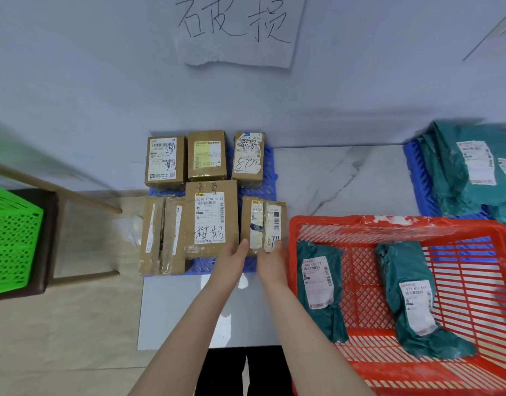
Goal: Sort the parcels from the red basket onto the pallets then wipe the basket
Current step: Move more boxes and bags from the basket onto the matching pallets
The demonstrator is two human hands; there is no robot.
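Note:
Several cardboard parcels lie on a blue pallet (270, 184) in front of me. Both hands meet at the near edge of a small cardboard box (263, 221) at the pallet's front right. My left hand (235, 254) touches its near left corner with straight fingers. My right hand (271, 257) rests against its near right end, beside the written number. The red basket (360, 224) sits to the right and holds two green bag parcels, one at the left (320, 284) and one at the right (411, 292). White smears mark the basket's far rim.
A second blue pallet (417, 178) at the far right carries green bag parcels (460, 167). A green basket (11, 238) stands on a dark stool at the left beside a wooden frame. A handwritten paper sign (237, 30) hangs on the wall.

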